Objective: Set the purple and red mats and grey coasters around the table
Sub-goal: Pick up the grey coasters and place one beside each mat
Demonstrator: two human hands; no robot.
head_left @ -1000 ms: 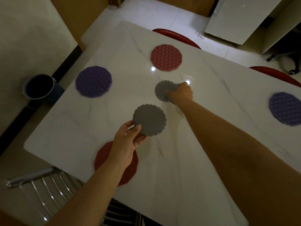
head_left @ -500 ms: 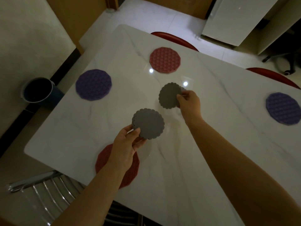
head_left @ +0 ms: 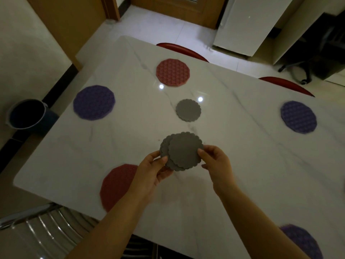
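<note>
Above the white marble table [head_left: 233, 165] I hold two overlapping grey scalloped coasters [head_left: 183, 151]. My left hand [head_left: 151, 172] pinches the lower one from the left and my right hand [head_left: 216, 163] pinches the upper one from the right. Another grey coaster [head_left: 188, 110] lies flat at mid-table. A red mat [head_left: 172, 72] lies at the far edge, a second red mat [head_left: 116, 184] at the near edge, partly under my left arm. Purple mats lie at the left [head_left: 93, 102], right [head_left: 298, 117] and near right [head_left: 300, 242].
Two red chair backs [head_left: 183, 49] [head_left: 285, 86] stand behind the far edge. A metal chair [head_left: 43, 232] sits at the near left. A dark bucket [head_left: 26, 114] stands on the floor left of the table. A white cabinet [head_left: 248, 25] is at the back right.
My right hand lifted a grey coaster from the mid-table pile and brought it back against the one in my left hand. One coaster stays lying there. The view tilted up.
</note>
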